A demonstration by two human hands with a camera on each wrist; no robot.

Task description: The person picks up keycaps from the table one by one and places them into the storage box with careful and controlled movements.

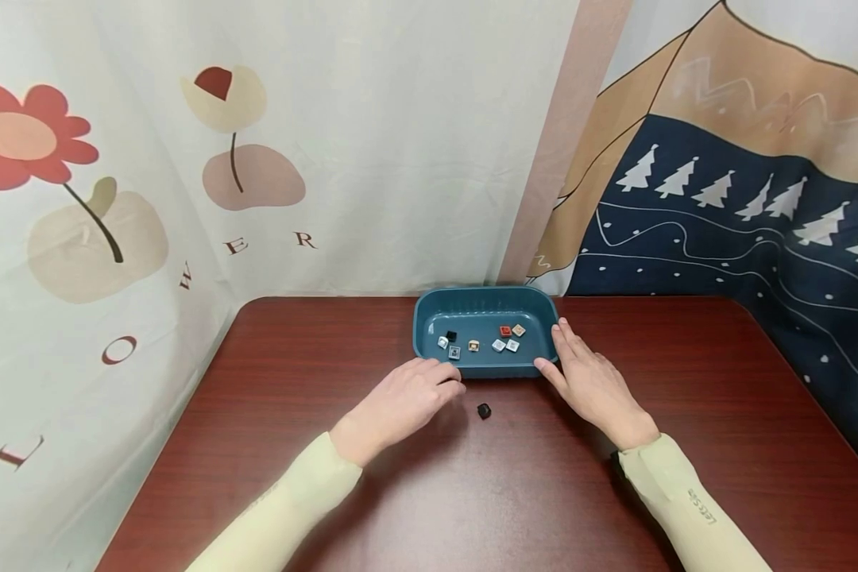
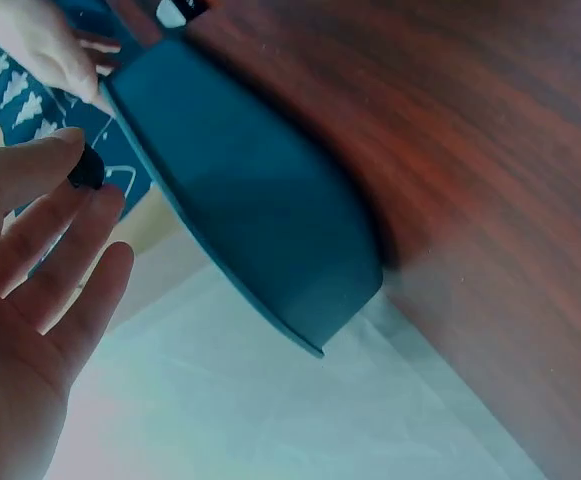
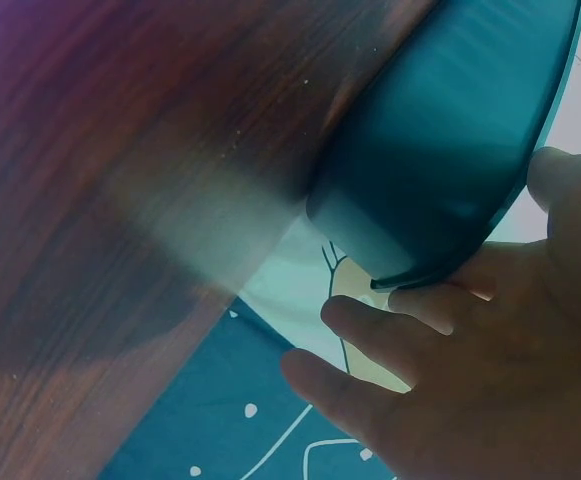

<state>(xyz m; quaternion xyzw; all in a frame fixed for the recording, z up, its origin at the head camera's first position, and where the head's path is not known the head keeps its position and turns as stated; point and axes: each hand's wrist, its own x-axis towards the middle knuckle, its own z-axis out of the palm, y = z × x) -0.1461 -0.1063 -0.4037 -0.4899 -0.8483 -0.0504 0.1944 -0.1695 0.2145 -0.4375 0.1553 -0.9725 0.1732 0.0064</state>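
In the head view, a blue plastic tray (image 1: 482, 370) stands near the table's back edge with several small square keycaps in it, white, black, red and tan. My left hand (image 1: 411, 393) is just in front of its near left corner. The left wrist view shows thumb and fingertips pinching a small black keycap (image 2: 88, 168), beside the tray's outer wall (image 2: 240, 190). My right hand (image 1: 592, 388) rests at the tray's right end, thumb on the front corner rim and straight fingers along the side. Another black keycap (image 1: 484, 411) lies on the table between the hands.
The dark red wooden table (image 1: 429, 508) has rounded back corners. A pale curtain (image 1: 400, 159) with flower prints hangs right behind it, and a navy curtain (image 1: 686, 230) with white trees borders the right side.
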